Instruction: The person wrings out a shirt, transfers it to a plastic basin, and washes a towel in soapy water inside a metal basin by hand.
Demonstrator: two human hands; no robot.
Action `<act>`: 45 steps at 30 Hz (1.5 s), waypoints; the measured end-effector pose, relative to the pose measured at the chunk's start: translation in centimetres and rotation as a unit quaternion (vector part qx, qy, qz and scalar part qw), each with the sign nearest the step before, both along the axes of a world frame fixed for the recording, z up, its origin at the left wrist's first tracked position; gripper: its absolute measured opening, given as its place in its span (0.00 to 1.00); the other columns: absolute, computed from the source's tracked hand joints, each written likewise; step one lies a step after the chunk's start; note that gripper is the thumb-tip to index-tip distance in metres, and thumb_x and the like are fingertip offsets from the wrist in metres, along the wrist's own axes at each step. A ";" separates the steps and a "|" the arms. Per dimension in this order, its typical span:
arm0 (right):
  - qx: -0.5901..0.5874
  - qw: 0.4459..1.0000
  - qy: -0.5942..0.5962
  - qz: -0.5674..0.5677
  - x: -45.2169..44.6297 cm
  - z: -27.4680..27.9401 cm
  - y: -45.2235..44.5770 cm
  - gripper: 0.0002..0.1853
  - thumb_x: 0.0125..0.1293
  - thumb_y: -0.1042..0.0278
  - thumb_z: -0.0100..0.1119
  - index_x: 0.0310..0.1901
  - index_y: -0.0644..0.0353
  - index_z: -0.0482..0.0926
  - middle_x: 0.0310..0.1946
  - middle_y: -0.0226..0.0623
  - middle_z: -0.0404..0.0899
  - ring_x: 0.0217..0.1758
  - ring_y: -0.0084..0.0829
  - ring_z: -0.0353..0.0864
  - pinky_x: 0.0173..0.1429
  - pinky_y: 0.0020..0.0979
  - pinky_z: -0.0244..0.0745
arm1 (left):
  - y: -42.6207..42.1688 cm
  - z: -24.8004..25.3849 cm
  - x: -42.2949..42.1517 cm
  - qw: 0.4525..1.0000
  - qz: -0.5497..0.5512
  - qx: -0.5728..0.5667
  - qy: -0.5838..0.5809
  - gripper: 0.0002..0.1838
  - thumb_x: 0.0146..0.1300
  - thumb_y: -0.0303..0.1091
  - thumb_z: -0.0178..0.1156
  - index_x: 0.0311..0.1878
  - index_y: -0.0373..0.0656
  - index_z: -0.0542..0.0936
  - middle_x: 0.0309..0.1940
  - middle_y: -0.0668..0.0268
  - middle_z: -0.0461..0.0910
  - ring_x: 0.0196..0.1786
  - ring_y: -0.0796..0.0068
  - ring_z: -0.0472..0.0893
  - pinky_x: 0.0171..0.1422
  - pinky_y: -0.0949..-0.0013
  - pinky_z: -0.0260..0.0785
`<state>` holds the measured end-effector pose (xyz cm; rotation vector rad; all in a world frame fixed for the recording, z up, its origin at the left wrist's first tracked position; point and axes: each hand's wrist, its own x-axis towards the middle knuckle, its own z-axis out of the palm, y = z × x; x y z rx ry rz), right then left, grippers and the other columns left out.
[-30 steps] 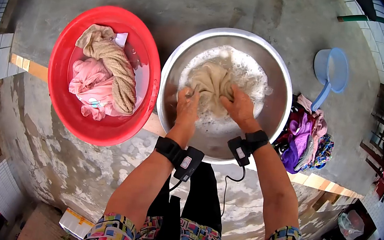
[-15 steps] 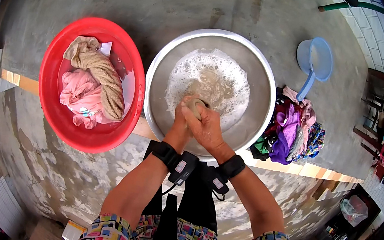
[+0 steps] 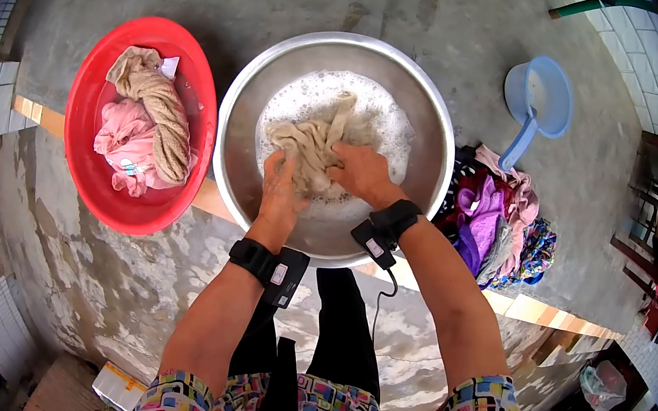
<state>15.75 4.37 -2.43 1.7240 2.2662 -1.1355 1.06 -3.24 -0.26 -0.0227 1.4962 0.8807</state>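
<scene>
A wide metal basin [image 3: 432, 128] holds soapy, foamy water. In it lies a beige cloth [image 3: 311, 142], wet and crumpled, partly spread over the foam. My left hand [image 3: 282, 191] is at the cloth's lower left edge, palm turned inward, its fingertips touching or close to the fabric. From the right, my right hand [image 3: 360, 174] grips the cloth's right side between bent fingers and thumb. Both wrists wear black straps with small boxes.
A red basin [image 3: 76, 162] at left holds a twisted beige cloth [image 3: 159, 110] and pink clothing [image 3: 125, 133]. At right are piled clothes [image 3: 484, 210] and a blue dipper [image 3: 558, 99]. The concrete ledge's edge runs below the basins.
The hands were together around the bunched cloth half a second ago. Now they are apart, and the cloth is spread out on the foam. The view has shifted slightly.
</scene>
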 end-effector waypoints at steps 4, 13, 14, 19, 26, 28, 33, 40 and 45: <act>0.043 0.994 0.030 -0.099 0.9 -1.0 -0.4 0.14 0.46 0.61 0.59 0.31 0.61 0.73 0.33 0.44 0.77 0.40 0.46 0.77 0.44 0.41 0.70 | -0.7 -0.2 2.3 0.990 0.029 0.008 -0.140 0.34 0.60 0.58 0.50 0.64 0.55 0.53 0.63 0.62 0.55 0.64 0.56 0.58 0.60 0.36 0.50; 0.040 0.949 0.295 -0.101 -2.0 5.2 -5.4 0.19 0.58 0.54 0.54 0.39 0.64 0.71 0.27 0.52 0.76 0.31 0.48 0.76 0.37 0.40 0.70 | -0.4 -0.8 3.7 0.988 0.056 0.091 -0.112 0.22 0.66 0.50 0.45 0.56 0.45 0.66 0.45 0.62 0.74 0.44 0.68 0.77 0.45 0.66 0.72; 0.080 0.958 0.261 -0.088 -1.6 5.0 -5.0 0.20 0.59 0.52 0.53 0.39 0.64 0.70 0.26 0.53 0.76 0.31 0.52 0.76 0.37 0.43 0.70 | -0.1 0.6 4.1 0.991 0.052 0.064 -0.103 0.21 0.66 0.48 0.45 0.55 0.43 0.67 0.43 0.63 0.75 0.42 0.70 0.77 0.43 0.70 0.73; 0.029 0.996 0.083 -0.017 1.5 4.4 -0.1 0.22 0.59 0.48 0.50 0.43 0.60 0.71 0.31 0.55 0.77 0.37 0.51 0.77 0.40 0.46 0.71 | 0.4 2.6 5.9 0.987 0.134 0.065 -0.053 0.14 0.61 0.37 0.54 0.49 0.44 0.70 0.42 0.63 0.74 0.43 0.72 0.75 0.42 0.66 0.72; 0.024 0.962 0.141 -0.231 4.1 0.3 1.7 0.23 0.51 0.50 0.60 0.40 0.63 0.74 0.36 0.49 0.78 0.43 0.48 0.77 0.46 0.43 0.71 | 0.1 5.0 2.0 0.986 0.110 0.090 0.089 0.18 0.59 0.36 0.54 0.50 0.45 0.64 0.42 0.62 0.71 0.45 0.68 0.72 0.52 0.57 0.63; -0.019 0.990 0.013 -0.141 2.9 0.0 0.2 0.21 0.50 0.55 0.60 0.41 0.62 0.74 0.39 0.49 0.78 0.46 0.48 0.76 0.49 0.43 0.71 | -0.1 4.7 1.4 0.993 0.046 0.032 0.101 0.20 0.58 0.40 0.54 0.51 0.44 0.64 0.42 0.63 0.71 0.45 0.68 0.72 0.51 0.56 0.62; -0.024 0.991 0.001 -0.129 2.9 -0.4 0.9 0.15 0.46 0.63 0.58 0.37 0.58 0.76 0.38 0.45 0.79 0.44 0.47 0.77 0.47 0.39 0.72 | -0.5 2.7 0.8 0.997 -0.009 0.009 0.082 0.23 0.59 0.46 0.53 0.54 0.44 0.64 0.45 0.62 0.70 0.45 0.67 0.71 0.50 0.55 0.62; -0.267 0.842 0.422 -0.204 -0.5 3.4 -1.5 0.15 0.48 0.67 0.60 0.37 0.64 0.74 0.30 0.42 0.76 0.32 0.28 0.74 0.39 0.30 0.70 | 1.0 -0.2 2.4 0.998 0.039 -0.043 -0.012 0.25 0.60 0.54 0.53 0.52 0.47 0.64 0.44 0.64 0.70 0.47 0.71 0.71 0.46 0.60 0.66; -0.095 0.931 0.347 -0.060 -2.3 4.8 -4.9 0.21 0.58 0.57 0.58 0.46 0.66 0.72 0.27 0.43 0.77 0.33 0.30 0.78 0.36 0.31 0.71 | -0.5 -5.8 2.5 0.968 0.135 0.169 -0.126 0.21 0.62 0.52 0.51 0.48 0.44 0.70 0.36 0.65 0.75 0.34 0.69 0.77 0.37 0.67 0.73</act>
